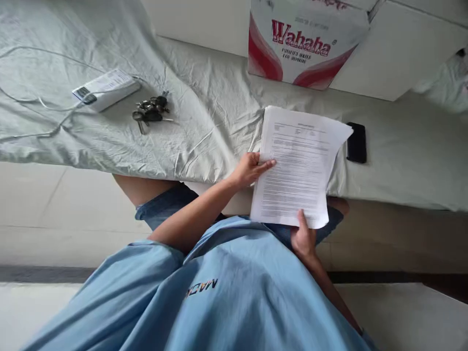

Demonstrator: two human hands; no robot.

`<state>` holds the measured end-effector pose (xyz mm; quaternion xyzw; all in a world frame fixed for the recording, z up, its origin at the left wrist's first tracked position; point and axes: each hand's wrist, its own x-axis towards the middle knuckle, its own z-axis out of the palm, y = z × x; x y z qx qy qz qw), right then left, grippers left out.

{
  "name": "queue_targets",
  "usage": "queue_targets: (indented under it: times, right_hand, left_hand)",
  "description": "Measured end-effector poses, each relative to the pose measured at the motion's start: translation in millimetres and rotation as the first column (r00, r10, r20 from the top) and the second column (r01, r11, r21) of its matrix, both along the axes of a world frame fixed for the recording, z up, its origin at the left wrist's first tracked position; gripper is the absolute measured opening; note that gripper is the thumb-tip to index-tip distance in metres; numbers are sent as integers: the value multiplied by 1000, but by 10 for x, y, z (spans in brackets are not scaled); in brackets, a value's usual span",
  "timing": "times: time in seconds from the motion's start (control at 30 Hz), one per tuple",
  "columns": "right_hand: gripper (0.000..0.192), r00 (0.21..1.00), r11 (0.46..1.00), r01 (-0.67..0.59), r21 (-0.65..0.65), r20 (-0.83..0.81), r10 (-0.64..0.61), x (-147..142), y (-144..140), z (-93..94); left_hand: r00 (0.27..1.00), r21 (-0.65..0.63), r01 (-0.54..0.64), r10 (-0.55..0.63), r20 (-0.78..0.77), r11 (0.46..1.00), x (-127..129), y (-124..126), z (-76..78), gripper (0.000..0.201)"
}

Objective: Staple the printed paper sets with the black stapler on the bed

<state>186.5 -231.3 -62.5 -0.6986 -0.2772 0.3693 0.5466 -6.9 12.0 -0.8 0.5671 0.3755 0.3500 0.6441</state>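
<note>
A stack of printed paper sheets (298, 170) is held up at the front edge of the cloth-covered table, its text facing me. My left hand (250, 169) grips the stack's left side, thumb on top and the other fingers hidden beneath. At the lower right edge, my right hand (304, 238) pinches the sheets, its thumb lying on the page and its fingers under it. The top right corner of the paper curls and reaches close to a black phone (357, 142) on the table.
On the left of the wrinkled grey-green cloth (204, 92) lie a bunch of keys (150, 109) and a white box (106, 90) with a white cable (40, 100) across it. A red and white Wahaha carton (305, 44) stands at the back between white surfaces.
</note>
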Motion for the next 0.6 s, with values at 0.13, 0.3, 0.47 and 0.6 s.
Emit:
queue_targets:
  times: [0.13, 0.3, 0.47, 0.6]
  right_hand:
    - [69, 979, 963, 198, 183, 2, -202, 545, 368, 229]
    - [86, 907, 977, 36, 208, 403, -120, 1204, 1143, 239]
    - [97, 911, 977, -24, 213, 408, -66, 1262, 1750, 60]
    - [74, 898, 965, 20, 262, 419, -132, 1122, 1788, 20]
  left_hand:
    - [999, -82, -18, 21, 38, 996, -79, 185, -63, 72]
    - [1000, -86, 10, -12, -24, 996, -78, 237, -159, 74]
    - [1000, -35, -19, 20, 18, 999, -95, 186, -215, 73]
    - [988, -77, -57, 68, 140, 995, -147, 199, -273, 81]
